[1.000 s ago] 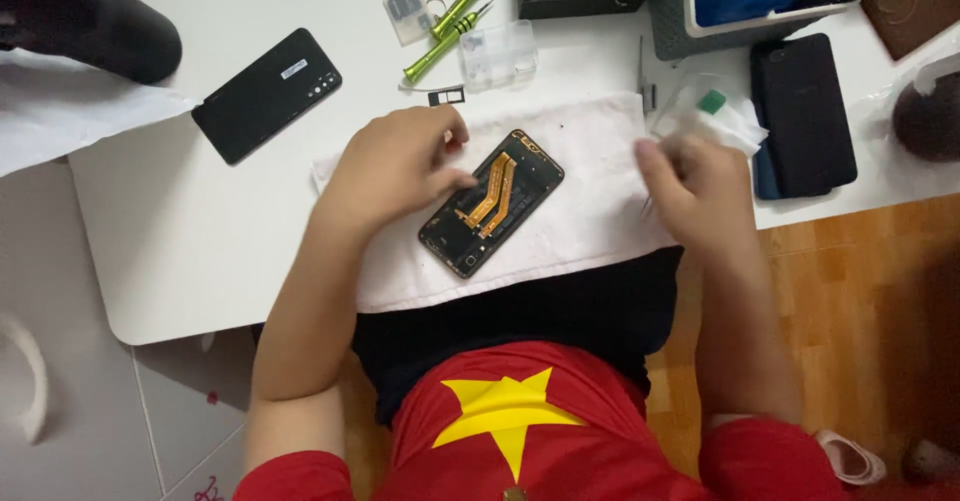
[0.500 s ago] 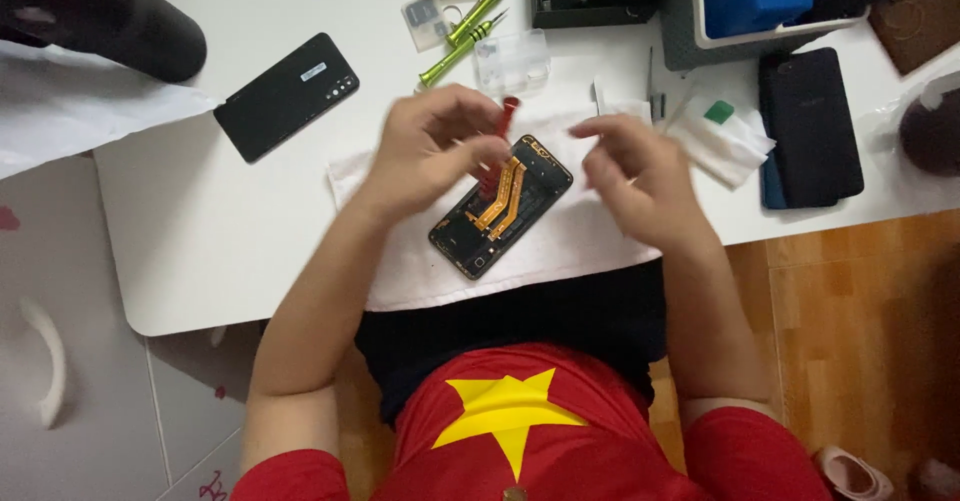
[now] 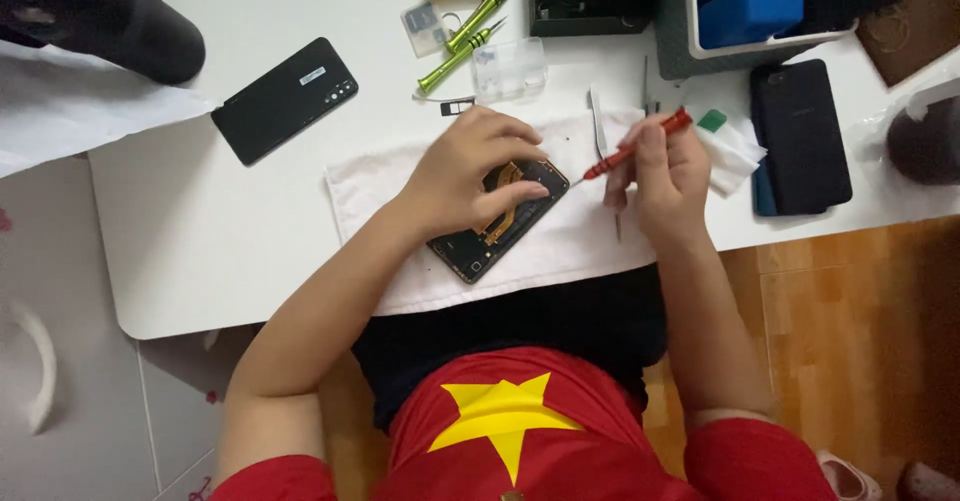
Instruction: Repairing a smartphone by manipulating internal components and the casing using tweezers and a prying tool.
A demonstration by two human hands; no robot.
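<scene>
The opened phone [image 3: 497,223] lies on a white cloth [image 3: 380,176] at the near edge of the tabletop [image 3: 200,251], its long axis running diagonally, lower-left to upper-right; the left hand [image 3: 470,171] rests flat across its upper half, fingers spread and pressing, so it is the nearer of the 2; the right hand [image 3: 665,176] sits just to the phone's right, closed round a red screwdriver [image 3: 632,147] whose thin metal tip points down-left at the phone's upper right corner, just short of it. The phone's inside shows dark board and an orange flex strip; the cloth looks soft and matte; 2 green screwdrivers [image 3: 465,36] lie well behind.
</scene>
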